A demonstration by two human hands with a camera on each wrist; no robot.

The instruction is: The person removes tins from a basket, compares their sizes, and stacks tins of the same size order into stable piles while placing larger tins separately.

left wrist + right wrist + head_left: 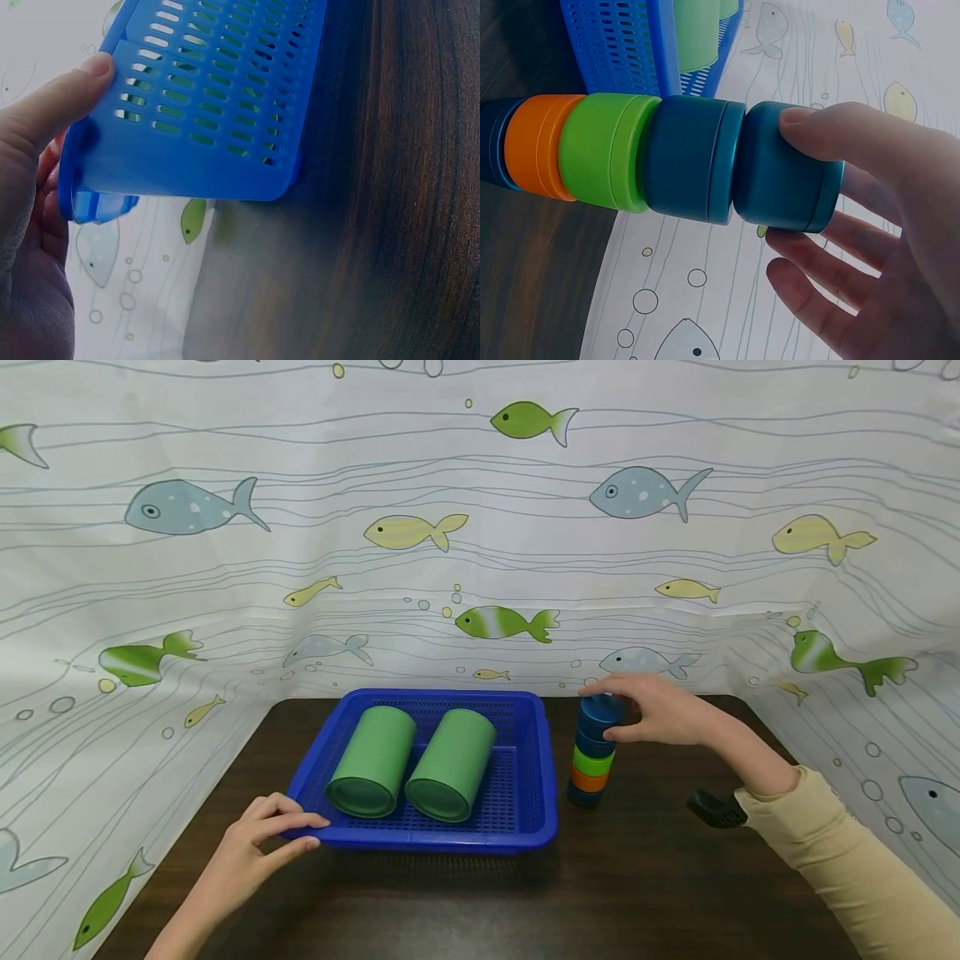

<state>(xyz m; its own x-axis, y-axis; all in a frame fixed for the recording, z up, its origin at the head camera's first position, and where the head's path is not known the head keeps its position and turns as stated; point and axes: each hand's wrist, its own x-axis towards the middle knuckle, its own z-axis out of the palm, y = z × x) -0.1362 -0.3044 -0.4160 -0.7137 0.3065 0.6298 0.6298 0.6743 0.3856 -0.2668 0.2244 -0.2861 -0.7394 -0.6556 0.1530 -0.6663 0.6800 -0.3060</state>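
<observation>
My left hand (253, 843) pinches the near left corner of a blue plastic basket (450, 838), thumb on the outer wall and fingers behind the rim in the left wrist view. Two green cylindrical cans (375, 756) lie on their sides in the basket. Right of it, an upright stack holds a dark blue cup at the bottom, then an orange cup (544, 146), a lime green cup (604, 150), a teal-blue cup (690, 157) and a top teal-blue cup (776, 176). My right hand (660, 710) grips this top cup between thumb and fingers.
The dark wood-grain table (645, 877) carries the basket and stack. A white sheet (465, 568) with printed fish rises behind the table and along both sides. A black strap piece (716, 808) sits at my right wrist, beside the beige sleeve (832, 843).
</observation>
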